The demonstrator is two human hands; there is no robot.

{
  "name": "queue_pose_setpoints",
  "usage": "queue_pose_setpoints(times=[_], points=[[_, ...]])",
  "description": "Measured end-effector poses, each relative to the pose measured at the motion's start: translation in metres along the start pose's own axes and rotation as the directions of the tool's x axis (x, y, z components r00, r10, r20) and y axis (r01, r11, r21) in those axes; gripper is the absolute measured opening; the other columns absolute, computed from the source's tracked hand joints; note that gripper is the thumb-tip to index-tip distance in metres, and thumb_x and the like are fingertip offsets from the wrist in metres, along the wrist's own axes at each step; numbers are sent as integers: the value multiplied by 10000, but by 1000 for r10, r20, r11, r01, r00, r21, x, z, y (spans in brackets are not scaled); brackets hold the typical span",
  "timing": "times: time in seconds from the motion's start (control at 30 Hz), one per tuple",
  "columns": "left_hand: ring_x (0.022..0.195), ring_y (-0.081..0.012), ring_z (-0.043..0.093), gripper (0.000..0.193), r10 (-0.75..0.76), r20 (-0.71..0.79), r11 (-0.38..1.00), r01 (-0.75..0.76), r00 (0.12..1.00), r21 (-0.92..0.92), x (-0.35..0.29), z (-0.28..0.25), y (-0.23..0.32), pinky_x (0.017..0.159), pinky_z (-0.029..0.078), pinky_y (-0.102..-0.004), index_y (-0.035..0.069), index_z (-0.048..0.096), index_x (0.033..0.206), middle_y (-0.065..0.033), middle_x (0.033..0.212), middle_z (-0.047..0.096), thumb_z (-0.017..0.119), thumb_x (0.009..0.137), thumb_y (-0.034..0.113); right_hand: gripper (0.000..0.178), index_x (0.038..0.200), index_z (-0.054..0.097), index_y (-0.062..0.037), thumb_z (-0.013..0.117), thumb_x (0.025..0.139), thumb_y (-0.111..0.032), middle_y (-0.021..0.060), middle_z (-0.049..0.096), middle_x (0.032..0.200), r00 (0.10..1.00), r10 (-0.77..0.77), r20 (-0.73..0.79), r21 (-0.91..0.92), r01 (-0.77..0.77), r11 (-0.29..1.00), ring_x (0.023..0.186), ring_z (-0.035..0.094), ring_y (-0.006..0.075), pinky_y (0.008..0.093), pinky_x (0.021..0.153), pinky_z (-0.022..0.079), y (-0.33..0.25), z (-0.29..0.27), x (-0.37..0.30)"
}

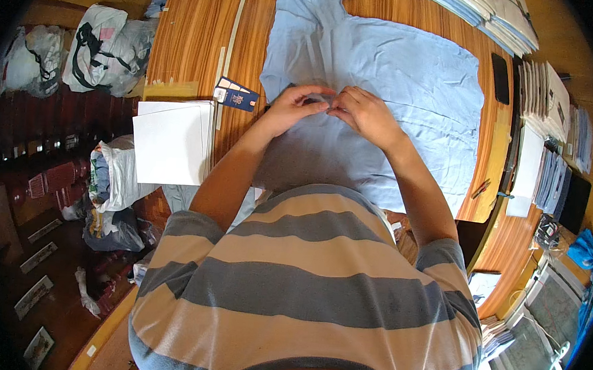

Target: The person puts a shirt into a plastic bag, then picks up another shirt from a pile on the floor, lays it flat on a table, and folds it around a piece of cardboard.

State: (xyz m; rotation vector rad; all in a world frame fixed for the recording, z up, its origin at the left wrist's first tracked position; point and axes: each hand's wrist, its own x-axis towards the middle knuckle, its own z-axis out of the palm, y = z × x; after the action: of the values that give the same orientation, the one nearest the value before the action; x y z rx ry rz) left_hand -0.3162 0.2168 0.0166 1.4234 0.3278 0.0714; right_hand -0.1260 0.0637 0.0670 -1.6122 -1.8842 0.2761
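Observation:
A light-blue shirt (413,90) lies spread over the wood-grain table in front of me, its cloth creased. Above its middle, my left hand (296,109) and my right hand (367,114) meet with bent fingers. Both pinch a small raised bit of the shirt's cloth between their fingertips. Exactly which part of the garment this is, the fingers hide. Left of my left wrist rests a dark-blue card tag (239,98) with a white label.
A stack of white sheets (172,142) sits at the table's left edge. Toward the right are a black phone (500,79), a small pair of thread snips (480,189) and piles of folded shirts (543,99). Plastic bags (106,51) of clothes stand off to the left.

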Motion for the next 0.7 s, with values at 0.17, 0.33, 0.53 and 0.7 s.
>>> queue_pose_setpoints(times=[0.17,0.33,0.53,0.7], points=[[1065,-128,633,442,-117,-214,880,1,970,-475,-18,9,0,987,532,-330,76,608,1438,-43,1289,663,695,1007,121,183,952,662,-64,769,903,-204,66,681,958,1000,20,19,-1,-20,1000,901,679,293,415,800,559,-1,-6,-5],[1106,-164,656,521,-45,-249,843,-97,967,-529,-16,17,-8,1039,508,-360,98,480,1539,-41,1175,658,633,1045,155,175,952,660,-67,771,904,-194,61,688,963,1000,14,15,19,-15,1000,894,679,288,410,794,558,-3,-9,-3],[1045,-172,697,485,-74,-251,802,-92,965,-590,-18,18,-13,969,557,-351,82,553,1461,-48,1134,639,694,997,66,176,957,660,-68,772,896,-189,59,683,959,1000,-13,23,-25,13,1000,901,676,286,404,813,552,-4,-10,-2],[1008,-153,722,544,-23,-136,976,-7,991,-217,-27,13,15,896,581,-300,64,592,1425,-71,1078,709,767,917,-22,167,953,669,-68,771,890,-183,58,684,958,998,-9,59,-52,12,999,913,674,285,406,831,549,-2,-15,-6]])
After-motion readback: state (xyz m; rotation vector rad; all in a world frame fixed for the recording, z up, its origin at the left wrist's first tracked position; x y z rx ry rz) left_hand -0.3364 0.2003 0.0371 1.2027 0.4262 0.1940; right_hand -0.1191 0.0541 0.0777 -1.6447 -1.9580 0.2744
